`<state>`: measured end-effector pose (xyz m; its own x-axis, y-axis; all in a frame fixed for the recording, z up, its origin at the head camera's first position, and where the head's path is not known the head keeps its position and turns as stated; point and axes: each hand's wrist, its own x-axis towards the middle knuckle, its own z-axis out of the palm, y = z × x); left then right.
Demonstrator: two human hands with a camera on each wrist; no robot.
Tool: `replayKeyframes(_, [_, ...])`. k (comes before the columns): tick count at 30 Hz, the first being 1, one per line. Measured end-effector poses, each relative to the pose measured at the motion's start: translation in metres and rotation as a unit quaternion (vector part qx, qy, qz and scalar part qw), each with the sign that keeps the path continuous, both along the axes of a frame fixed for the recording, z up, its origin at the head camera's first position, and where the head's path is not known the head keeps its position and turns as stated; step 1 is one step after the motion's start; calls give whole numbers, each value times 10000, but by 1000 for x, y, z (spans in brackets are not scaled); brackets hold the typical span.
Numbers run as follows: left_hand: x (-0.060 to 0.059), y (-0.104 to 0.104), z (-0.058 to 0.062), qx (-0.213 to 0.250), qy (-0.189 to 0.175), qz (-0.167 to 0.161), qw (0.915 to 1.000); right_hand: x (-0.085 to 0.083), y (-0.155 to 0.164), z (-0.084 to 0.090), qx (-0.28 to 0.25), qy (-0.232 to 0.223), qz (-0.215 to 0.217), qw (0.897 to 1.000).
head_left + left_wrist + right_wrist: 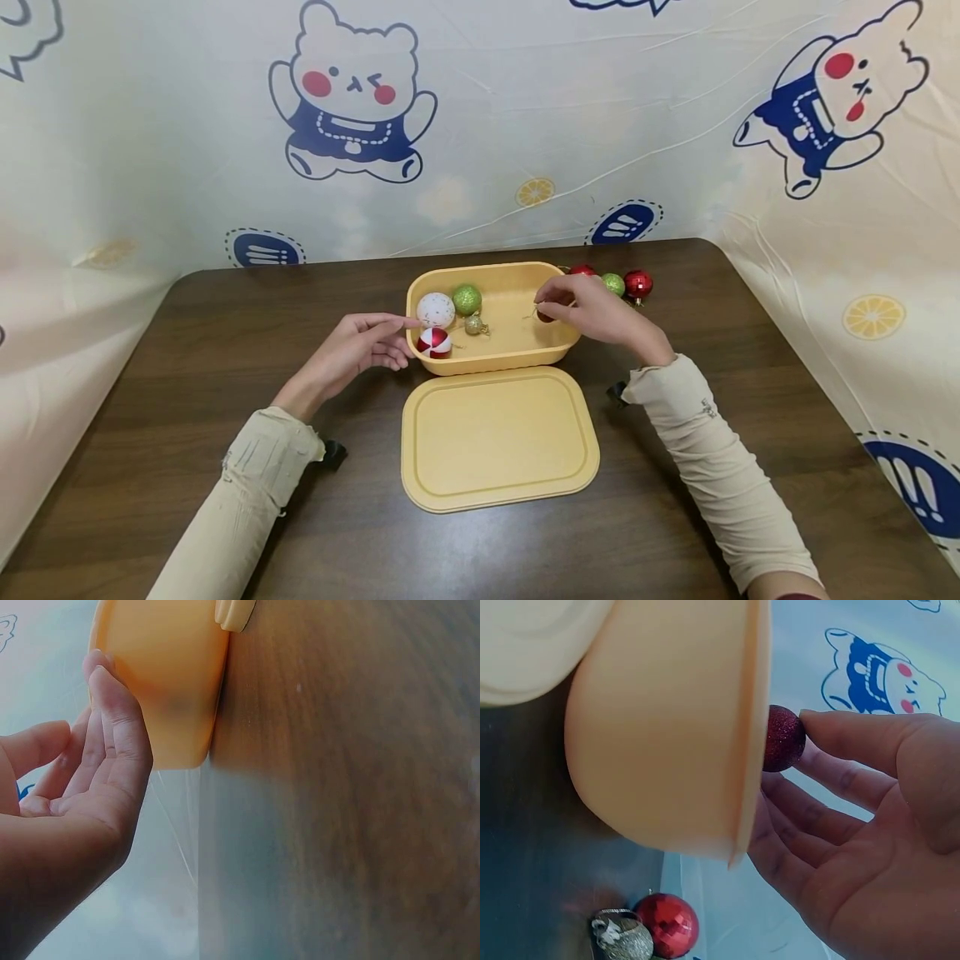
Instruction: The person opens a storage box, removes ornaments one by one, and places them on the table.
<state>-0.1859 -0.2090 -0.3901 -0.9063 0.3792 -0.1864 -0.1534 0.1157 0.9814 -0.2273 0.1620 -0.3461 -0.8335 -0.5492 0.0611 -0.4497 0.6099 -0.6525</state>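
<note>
A yellow box (525, 353) stands open in the middle of the brown table, with its lid (498, 437) lying flat in front of it. Inside at the left lie a white ball (436, 309), a green glitter ball (467, 299), a red-and-white ball (434, 342) and a small gold ball (474, 325). My left hand (358, 343) rests against the box's left wall (161, 682) with straight fingers. Over the box's right rim (751, 727), my right hand (592, 307) pinches a small dark red glitter ball (783, 738).
Behind the box's right corner lie a red ball (638, 284), a green ball (613, 284) and another red ball (581, 270). In the right wrist view a shiny red ball (670, 924) and a silver one (622, 939) lie by the box. Cartoon-print cloth surrounds the table.
</note>
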Motion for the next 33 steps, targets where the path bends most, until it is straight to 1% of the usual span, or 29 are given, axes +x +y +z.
replayKeyframes(7, [1,1,0,-34,-6,56,10000,0,8,4,72,215,-158,9996])
replayKeyframes(10, [1,0,-1,-8,16,14,10000,-1,10,6,98,269,-206,9994])
replayKeyframes(14, [0,0,-1,19,44,-47,10000,-1,12,7,59,256,-227,9994])
replayKeyframes(20, [0,0,-1,-14,20,-11,10000,-2,14,8,23,244,-226,9994])
replayKeyframes(27, [0,0,0,-36,40,25,10000,-6,22,9,41,190,-382,9991])
replayKeyframes(30, [1,1,0,-30,33,28,10000,-8,29,11,43,282,-558,9980])
replayKeyframes(33, [1,1,1,-34,36,35,10000,-9,40,16,27,394,-825,9958])
